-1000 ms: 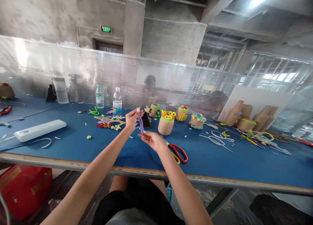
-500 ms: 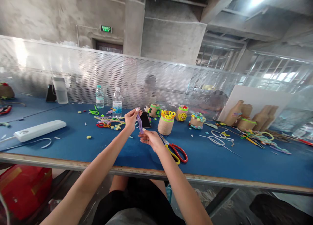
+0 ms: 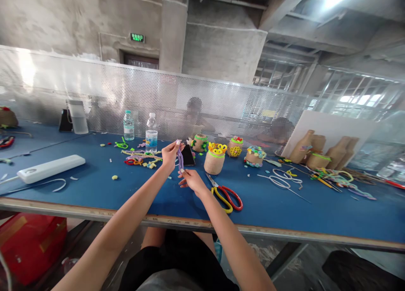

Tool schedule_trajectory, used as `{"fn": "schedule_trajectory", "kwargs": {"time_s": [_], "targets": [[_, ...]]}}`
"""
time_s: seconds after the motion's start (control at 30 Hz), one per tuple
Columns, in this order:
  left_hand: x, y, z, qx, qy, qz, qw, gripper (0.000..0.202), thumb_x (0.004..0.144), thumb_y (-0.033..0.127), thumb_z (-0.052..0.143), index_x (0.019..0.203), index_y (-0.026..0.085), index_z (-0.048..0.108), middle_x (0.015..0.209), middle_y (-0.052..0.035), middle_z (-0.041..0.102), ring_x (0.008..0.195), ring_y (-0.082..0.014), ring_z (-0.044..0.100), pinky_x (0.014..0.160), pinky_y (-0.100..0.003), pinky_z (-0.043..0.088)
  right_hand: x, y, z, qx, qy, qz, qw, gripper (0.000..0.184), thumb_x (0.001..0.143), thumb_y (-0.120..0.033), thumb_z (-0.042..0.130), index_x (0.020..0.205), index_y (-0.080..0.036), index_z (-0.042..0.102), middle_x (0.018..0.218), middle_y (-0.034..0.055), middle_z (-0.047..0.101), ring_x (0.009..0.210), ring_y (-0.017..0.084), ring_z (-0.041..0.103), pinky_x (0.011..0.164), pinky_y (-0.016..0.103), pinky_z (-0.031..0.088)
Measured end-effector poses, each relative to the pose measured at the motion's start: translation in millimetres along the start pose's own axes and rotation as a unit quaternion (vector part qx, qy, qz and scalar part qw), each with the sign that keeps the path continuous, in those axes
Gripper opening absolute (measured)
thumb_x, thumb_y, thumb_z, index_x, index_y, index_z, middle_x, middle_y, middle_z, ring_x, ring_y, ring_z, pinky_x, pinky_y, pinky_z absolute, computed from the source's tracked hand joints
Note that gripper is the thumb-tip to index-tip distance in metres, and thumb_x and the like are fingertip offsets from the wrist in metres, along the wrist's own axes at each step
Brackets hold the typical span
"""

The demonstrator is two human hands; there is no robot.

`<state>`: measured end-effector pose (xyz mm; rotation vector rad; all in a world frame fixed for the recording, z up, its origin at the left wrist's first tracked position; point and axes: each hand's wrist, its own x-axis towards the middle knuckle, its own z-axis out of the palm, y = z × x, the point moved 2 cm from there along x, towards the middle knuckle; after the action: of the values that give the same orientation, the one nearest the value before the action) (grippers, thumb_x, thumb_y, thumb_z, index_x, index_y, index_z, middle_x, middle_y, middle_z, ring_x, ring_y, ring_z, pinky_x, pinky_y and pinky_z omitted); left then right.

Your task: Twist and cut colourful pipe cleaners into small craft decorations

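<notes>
Between my two hands a bundle of purple pipe cleaners hangs above the blue table. My left hand pinches its upper end between thumb and fingers. My right hand is closed on the lower end with the fingertips. Just right of my right hand lie scissors with one red and one yellow handle, blades pointing toward a twine-wrapped jar with a yellow pipe-cleaner rim. Behind the bundle a black phone lies partly hidden by my hands.
Further back stand more decorated jars and two water bottles. Loose colourful pipe cleaners lie left of my hands, beyond a white power strip. White cord curls on the right, near twine-wrapped bottles. A perforated metal screen borders the back.
My right hand has shifted slightly left along the purple bundle, which now hangs straighter. The left hand stays almost in place.
</notes>
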<state>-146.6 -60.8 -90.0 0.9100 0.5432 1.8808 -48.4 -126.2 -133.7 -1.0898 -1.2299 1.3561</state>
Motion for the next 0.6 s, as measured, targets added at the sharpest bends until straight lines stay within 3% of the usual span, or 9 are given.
{"fn": "schedule_trajectory", "kwargs": {"time_s": [0.3,0.6], "targets": [[0.0,-0.3,-0.1,-0.011,0.002,-0.008,1.0,0.014,0.068,0.022,0.075,0.079,0.013,0.072,0.071,-0.0028,0.07,0.068,-0.0114,0.066,0.079,-0.029,0.053,-6.8,-3.8,-2.4,0.021,-0.049,0.044,0.998,0.019,0.085,-0.017,0.057,0.072,-0.012,0.07,0.068,0.0047,0.068,0.047,0.008,0.058,0.048,0.02,0.051],[-0.5,-0.9,0.5,-0.012,0.0,-0.012,1.0,0.017,0.067,0.024,0.076,0.079,0.013,0.071,0.069,-0.0014,0.07,0.066,-0.0106,0.066,0.077,-0.027,0.054,-8.2,-6.2,-0.6,0.021,-0.038,0.047,0.998,0.023,0.083,-0.011,0.055,0.065,-0.012,0.069,0.065,0.0038,0.067,0.046,0.008,0.055,0.048,0.021,0.05]]}}
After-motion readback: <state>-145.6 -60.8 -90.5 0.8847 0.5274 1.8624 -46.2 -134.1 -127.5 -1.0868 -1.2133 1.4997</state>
